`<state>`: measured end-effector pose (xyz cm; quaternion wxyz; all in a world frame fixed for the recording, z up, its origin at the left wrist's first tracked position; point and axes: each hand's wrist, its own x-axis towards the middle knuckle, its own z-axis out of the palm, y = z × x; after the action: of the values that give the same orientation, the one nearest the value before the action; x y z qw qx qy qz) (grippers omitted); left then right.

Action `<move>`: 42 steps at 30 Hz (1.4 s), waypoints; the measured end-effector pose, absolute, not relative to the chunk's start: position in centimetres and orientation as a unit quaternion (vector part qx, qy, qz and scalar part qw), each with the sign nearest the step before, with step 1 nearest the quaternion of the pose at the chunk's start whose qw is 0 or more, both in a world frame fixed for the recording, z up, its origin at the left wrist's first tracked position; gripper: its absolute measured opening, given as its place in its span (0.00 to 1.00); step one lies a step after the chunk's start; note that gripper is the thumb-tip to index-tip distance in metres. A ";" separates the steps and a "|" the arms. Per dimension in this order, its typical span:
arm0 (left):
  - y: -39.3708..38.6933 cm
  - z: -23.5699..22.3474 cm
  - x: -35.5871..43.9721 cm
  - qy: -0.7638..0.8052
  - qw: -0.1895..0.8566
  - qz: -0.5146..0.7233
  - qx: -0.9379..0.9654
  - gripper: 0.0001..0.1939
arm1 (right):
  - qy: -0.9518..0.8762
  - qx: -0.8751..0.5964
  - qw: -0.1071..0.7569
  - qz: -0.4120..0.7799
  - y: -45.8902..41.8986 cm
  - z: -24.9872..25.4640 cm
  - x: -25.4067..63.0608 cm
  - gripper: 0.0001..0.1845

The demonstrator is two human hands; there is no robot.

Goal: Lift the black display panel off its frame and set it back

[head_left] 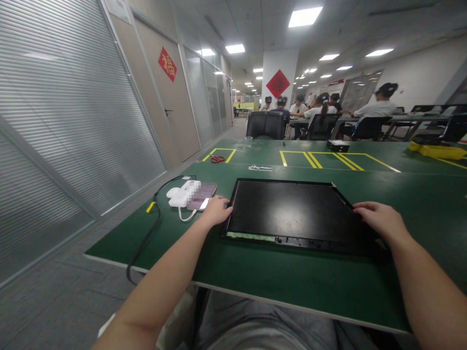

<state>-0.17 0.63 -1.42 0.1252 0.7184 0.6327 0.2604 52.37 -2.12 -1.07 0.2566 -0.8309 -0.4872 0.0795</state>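
Observation:
A black flat display panel (288,209) lies on the green table in front of me, its screen facing up. Along its near edge runs a strip of green circuit board (251,236). My left hand (218,210) grips the panel's left edge, the thumb on the rim and the other fingertips partly hidden. At the right edge, my right hand (381,219) has its thumb and fingers closed on the frame. The panel's near right corner is dark and hard to make out.
Left of the panel lie a phone (207,190), a white device (182,194) and a black cable (156,218). Beyond it are red-handled scissors (218,159), small pale tools (260,168), a plastic cup (248,141), a black box (337,146) and a yellow item (438,150). Several people sit farther back.

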 end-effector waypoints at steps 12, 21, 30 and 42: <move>0.1 -0.4 1.2 0.618 0.230 0.351 0.665 0.07 | -0.507 -0.831 0.221 0.055 -1.6 -2.0 52.6 0.16; -0.7 0.2 1.1 0.597 0.436 0.441 0.508 0.15 | -0.509 -0.836 0.202 0.047 -1.6 -2.1 52.6 0.17; -1.0 0.5 1.9 0.548 0.565 0.500 0.361 0.29 | -0.508 -0.839 0.190 0.051 -1.5 -2.0 52.8 0.17; -1.0 1.0 3.1 0.515 0.598 0.543 0.287 0.26 | -0.518 -0.836 0.169 0.059 -1.1 -2.2 53.0 0.19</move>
<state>3.11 -1.04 0.97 0.5979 0.2871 0.5145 0.5434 53.01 -1.11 -2.19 0.1690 -0.8364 -0.5181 0.0586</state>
